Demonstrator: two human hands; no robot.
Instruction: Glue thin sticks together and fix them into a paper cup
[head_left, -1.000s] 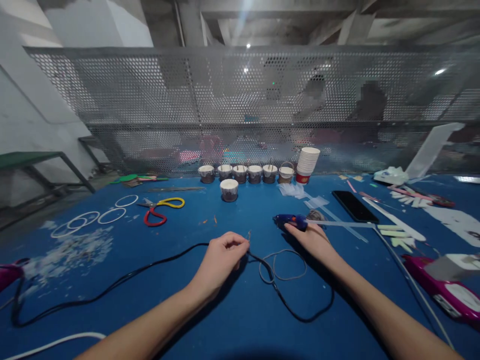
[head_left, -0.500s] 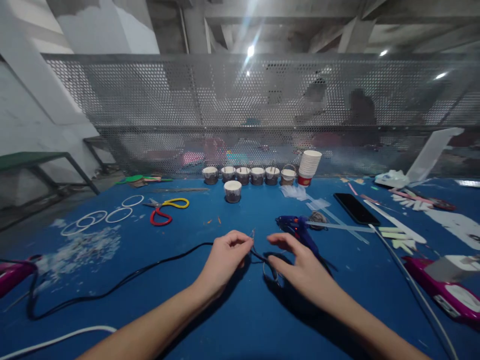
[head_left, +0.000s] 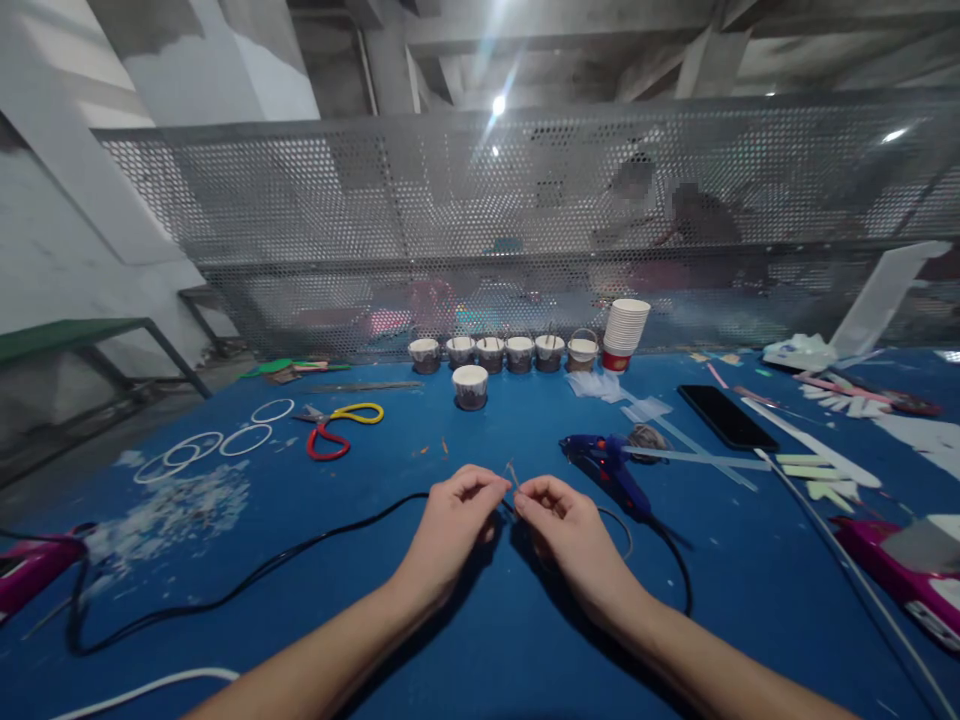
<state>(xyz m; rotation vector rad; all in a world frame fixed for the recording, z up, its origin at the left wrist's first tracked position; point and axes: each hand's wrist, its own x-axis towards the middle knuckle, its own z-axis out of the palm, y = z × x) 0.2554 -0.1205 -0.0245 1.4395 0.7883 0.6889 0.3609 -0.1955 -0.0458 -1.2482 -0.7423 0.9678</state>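
Near the front middle of the table, my left hand point(head_left: 461, 510) pinches a thin wire point(head_left: 513, 474) between thumb and forefinger. Its short end sticks up between both hands. My right hand point(head_left: 562, 525) is also closed in a pinch at the same wire, its fingertips almost touching the left ones. A thin grey curved length point(head_left: 628, 535) shows beyond the right hand; whether it joins the wire I cannot tell. A black cord point(head_left: 277, 560) runs from the left to behind my left hand. Ahead stands a small paper cup point(head_left: 470, 388) with a dark lower part.
A blue hot glue gun point(head_left: 611, 470) lies right of my hands, scissors point(head_left: 337, 430) to the left. Several small handled buckets point(head_left: 519, 354) and stacked paper cups point(head_left: 627, 330) line the back by a perforated metal screen point(head_left: 300, 220). A phone point(head_left: 727, 418) lies at right.
My right hand has moved left and its spread fingers have closed on the wire next to my left fingertips. My left hand keeps its pinch. The view has shifted slightly.
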